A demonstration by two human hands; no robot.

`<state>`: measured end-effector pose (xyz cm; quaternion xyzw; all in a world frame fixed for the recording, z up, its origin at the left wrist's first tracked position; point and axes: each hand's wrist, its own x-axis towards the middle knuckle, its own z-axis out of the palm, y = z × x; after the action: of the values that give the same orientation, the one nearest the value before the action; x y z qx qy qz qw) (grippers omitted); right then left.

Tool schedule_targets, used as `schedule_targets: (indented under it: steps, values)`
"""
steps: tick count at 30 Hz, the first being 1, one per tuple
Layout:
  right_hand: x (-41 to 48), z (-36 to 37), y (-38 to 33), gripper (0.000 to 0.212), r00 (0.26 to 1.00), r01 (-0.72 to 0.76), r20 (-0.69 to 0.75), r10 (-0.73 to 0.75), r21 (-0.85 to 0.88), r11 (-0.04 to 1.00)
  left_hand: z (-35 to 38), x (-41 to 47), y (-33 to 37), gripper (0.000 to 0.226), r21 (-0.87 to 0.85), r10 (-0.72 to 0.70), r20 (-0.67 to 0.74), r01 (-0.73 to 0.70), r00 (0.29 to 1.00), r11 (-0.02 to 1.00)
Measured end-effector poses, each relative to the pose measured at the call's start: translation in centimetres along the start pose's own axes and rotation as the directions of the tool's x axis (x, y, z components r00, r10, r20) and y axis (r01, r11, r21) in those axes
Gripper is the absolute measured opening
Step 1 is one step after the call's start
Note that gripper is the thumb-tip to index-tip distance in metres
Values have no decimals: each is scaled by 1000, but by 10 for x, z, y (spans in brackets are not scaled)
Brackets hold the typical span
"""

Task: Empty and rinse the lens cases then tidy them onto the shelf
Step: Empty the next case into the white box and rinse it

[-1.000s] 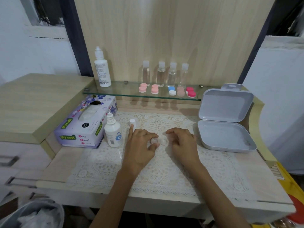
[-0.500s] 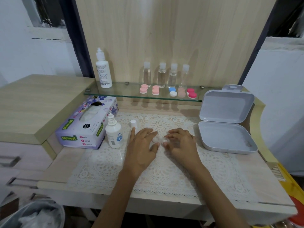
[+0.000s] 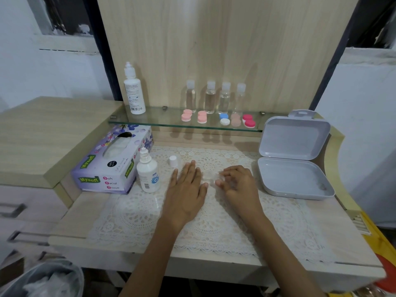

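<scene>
**Two hands on the lace, one small case between them**

The left hand (image 3: 186,189) lies flat on the lace mat (image 3: 132,219), palm down. Its fingers are straight and slightly spread, the grip slack and holding nothing. Just beside it the right hand (image 3: 239,185) is hunched, fingers curled. Its grip is drawn in to a pinch on a clear lens case (image 3: 215,179) that sits on the mat between the two hands. The case is pale and blurred, so its lids cannot be made out. Both forearms come in bare over the near edge of the pale wood tabletop (image 3: 70,221).

The cardboard tissue box (image 3: 113,163) at the left reads "Mysoft" and "Soft Facial Tissue". Beside it stands a small white dropper bottle (image 3: 147,175) with its nozzle bare; its label is too small to read. A round white cap (image 3: 173,161) stands upright nearby on the lace.

On the glass shelf (image 3: 162,122), coloured lens cases (image 3: 202,119) sit in a row: pink, pink, blue-and-white, beige and red. Behind them are four clear bottles (image 3: 210,97), with a tall white bottle (image 3: 134,91) at the left end. At the right, a grey plastic box (image 3: 295,179) with rounded corners lies open.
</scene>
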<state>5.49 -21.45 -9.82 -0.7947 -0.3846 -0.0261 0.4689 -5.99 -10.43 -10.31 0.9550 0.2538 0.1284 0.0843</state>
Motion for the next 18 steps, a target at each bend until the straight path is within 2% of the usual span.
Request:
schedule_targets:
  steps: [5, 11, 18]
  values:
    - [-1, -5, -4, 16, 999, 22, -23, -23, -40, 999, 0, 1, 0, 57, 2, -4, 18, 4, 1000, 1000]
    - [3, -20, -6, 16, 991, 47, -122, -57, -81, 996, 0, 1, -1, 58, -5, -8, 15, 8, 1000, 1000]
    - [5, -53, 11, 20, 982, -20, -190, -10, -158, 987, 1, 2, -2, 57, -13, -9, 16, 9, 1000, 1000]
